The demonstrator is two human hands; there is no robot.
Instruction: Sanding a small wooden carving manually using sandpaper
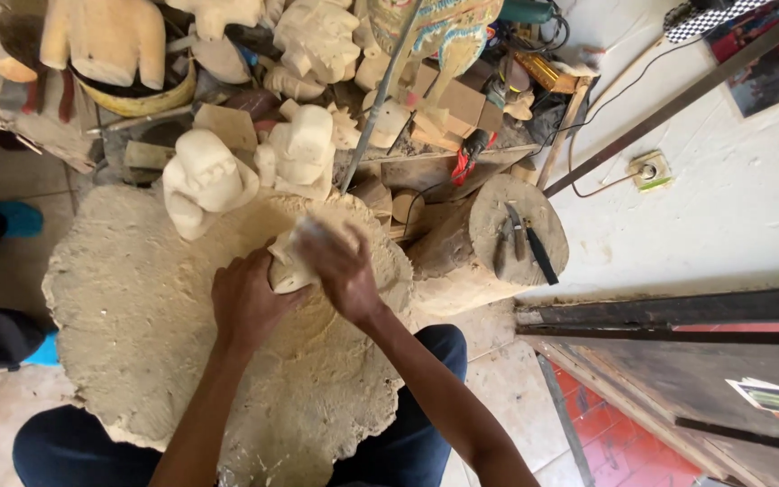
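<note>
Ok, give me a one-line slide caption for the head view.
Left hand and right hand grip a small pale unpainted wood carving on a broad sawdust-covered wooden slab, beside pale carved wooden figures.

A small pale wood carving (288, 263) is gripped by the left hand (247, 302) on a sawdust-covered stump worktop (128, 316), while the right hand (343, 271), blurred, is pressed over its top. Two unfinished pale carvings (205, 180) are stood at the worktop's far edge. Carving knives (520, 239) are laid on a smaller stump (484, 248) just beside it.
</note>
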